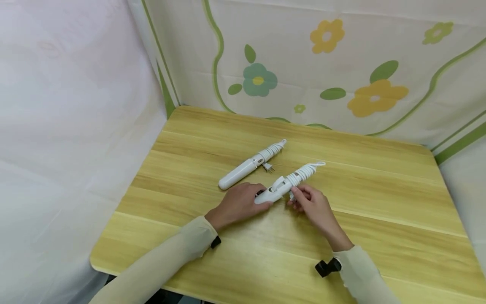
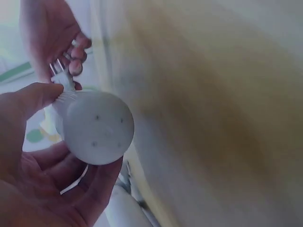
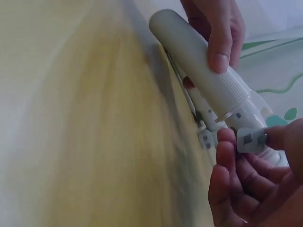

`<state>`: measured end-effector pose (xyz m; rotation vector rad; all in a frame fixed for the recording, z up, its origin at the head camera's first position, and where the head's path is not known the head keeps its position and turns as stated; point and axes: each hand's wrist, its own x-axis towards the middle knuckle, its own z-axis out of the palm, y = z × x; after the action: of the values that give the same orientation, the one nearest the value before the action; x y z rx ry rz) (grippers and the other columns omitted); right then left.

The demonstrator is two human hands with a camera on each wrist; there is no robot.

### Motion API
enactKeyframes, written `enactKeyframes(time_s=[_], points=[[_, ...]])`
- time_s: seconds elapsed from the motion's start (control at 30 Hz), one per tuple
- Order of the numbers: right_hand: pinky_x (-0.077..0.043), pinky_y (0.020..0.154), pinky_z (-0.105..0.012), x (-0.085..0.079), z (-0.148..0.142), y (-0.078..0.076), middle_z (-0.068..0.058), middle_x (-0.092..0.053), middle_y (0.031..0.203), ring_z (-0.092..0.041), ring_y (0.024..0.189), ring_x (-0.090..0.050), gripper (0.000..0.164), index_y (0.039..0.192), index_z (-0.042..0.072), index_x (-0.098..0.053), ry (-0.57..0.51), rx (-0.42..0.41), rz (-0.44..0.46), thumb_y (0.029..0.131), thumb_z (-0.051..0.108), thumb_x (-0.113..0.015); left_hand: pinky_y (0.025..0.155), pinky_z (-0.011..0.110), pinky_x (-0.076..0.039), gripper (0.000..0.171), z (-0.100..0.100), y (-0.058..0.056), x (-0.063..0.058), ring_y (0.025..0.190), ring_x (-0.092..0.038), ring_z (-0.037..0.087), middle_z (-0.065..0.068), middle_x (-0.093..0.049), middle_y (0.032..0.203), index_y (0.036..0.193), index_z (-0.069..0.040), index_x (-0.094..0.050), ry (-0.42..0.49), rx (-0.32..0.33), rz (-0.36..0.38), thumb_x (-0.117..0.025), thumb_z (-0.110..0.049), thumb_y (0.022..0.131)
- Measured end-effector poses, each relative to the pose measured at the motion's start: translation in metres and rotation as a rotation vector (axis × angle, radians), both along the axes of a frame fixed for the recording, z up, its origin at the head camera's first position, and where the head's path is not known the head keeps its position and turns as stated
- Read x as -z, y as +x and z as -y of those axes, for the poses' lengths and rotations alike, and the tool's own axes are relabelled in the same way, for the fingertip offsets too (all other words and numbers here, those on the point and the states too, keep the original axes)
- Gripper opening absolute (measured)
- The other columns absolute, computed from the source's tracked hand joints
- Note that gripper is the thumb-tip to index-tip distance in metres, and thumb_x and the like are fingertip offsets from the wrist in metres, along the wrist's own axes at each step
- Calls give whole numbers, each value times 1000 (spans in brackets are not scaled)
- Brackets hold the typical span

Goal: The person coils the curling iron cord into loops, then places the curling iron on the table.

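Note:
A white curling iron (image 1: 270,193) is held at a slant over the table, its cord (image 1: 301,174) wound round the handle and a loop at the far tip. My left hand (image 1: 243,202) grips its smooth barrel, thumb on one side and fingers curled round the other. The round barrel end (image 2: 98,127) with small holes faces the left wrist camera. My right hand (image 1: 313,209) pinches the white two-prong plug (image 3: 251,140) beside the handle between thumb and fingers. Behind the left hand lies a second white curling iron (image 1: 239,173), with its own cord wound and its plug (image 1: 268,167) sticking out.
The wood-grain table (image 1: 379,249) spans the lower view. A white curtain (image 1: 292,50) with printed flowers hangs along its back edge, and plain white cloth (image 1: 76,126) hangs at the left. Black cameras (image 1: 328,267) are strapped at the wrists.

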<state>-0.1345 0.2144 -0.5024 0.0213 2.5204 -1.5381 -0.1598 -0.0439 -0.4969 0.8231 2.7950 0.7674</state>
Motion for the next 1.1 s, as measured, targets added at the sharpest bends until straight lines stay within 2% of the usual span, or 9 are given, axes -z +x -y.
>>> enactKeyframes(time_s=[0.1, 0.23, 0.37, 0.47, 0.53, 0.63, 0.87, 1.1], points=[[-58, 64, -30, -3, -7, -5, -10, -81, 90, -20, 74, -72, 44, 117, 3, -73, 147, 19, -61, 113, 45, -59, 72, 28, -51, 48, -16, -6, -3, 95, -70, 12, 0, -80, 118, 130, -14, -78, -40, -12, -17, -73, -52, 102], [-52, 72, -33, -2, -10, -14, -6, -81, 93, -19, 80, -71, 41, 117, 7, -76, 328, 34, -131, 111, 45, -62, 68, 25, -46, 44, -29, -17, -3, 89, -64, 11, 0, -76, 108, 126, -15, -82, -72, -23, -8, -72, -51, 102], [-51, 76, -38, 3, -13, -20, -6, -79, 99, -21, 88, -70, 42, 126, 8, -75, 431, 25, -152, 106, 45, -69, 60, 25, -40, 33, -38, -28, 1, 75, -54, 11, -3, -65, 83, 101, -16, -83, -85, -27, 1, -73, -48, 101], [-50, 73, -38, 6, -15, -24, -7, -76, 99, -22, 87, -68, 41, 132, 8, -74, 467, 0, -165, 105, 39, -72, 57, 26, -37, 35, -43, -34, 4, 69, -50, 11, -5, -55, 70, 80, -19, -72, -97, -37, -5, -74, -48, 101], [-49, 70, -38, 8, -18, -27, -7, -75, 98, -22, 85, -66, 37, 131, 9, -75, 484, -1, -176, 104, 34, -72, 56, 26, -37, 38, -47, -37, 6, 67, -50, 10, -6, -52, 67, 76, -21, -66, -98, -38, -5, -74, -48, 101], [-48, 68, -38, 9, -22, -29, -8, -75, 98, -23, 83, -65, 33, 130, 9, -76, 497, 3, -194, 105, 30, -71, 56, 26, -37, 38, -52, -39, 5, 67, -51, 11, -7, -52, 65, 76, -21, -67, -104, -37, -12, -73, -50, 101], [-48, 67, -38, 14, -30, -30, -9, -72, 101, -24, 84, -65, 32, 128, 10, -78, 544, 3, -214, 105, 32, -72, 52, 25, -34, 38, -58, -39, 5, 60, -46, 9, -8, -48, 61, 80, -21, -72, -133, -44, -32, -74, -52, 101], [-52, 70, -44, 16, -34, -26, -13, -71, 111, -27, 90, -66, 35, 127, 8, -78, 562, 12, -201, 103, 33, -71, 52, 26, -34, 36, -58, -39, 5, 61, -47, 8, -8, -55, 67, 98, -24, -81, -153, -49, 10, -72, -59, 102]])
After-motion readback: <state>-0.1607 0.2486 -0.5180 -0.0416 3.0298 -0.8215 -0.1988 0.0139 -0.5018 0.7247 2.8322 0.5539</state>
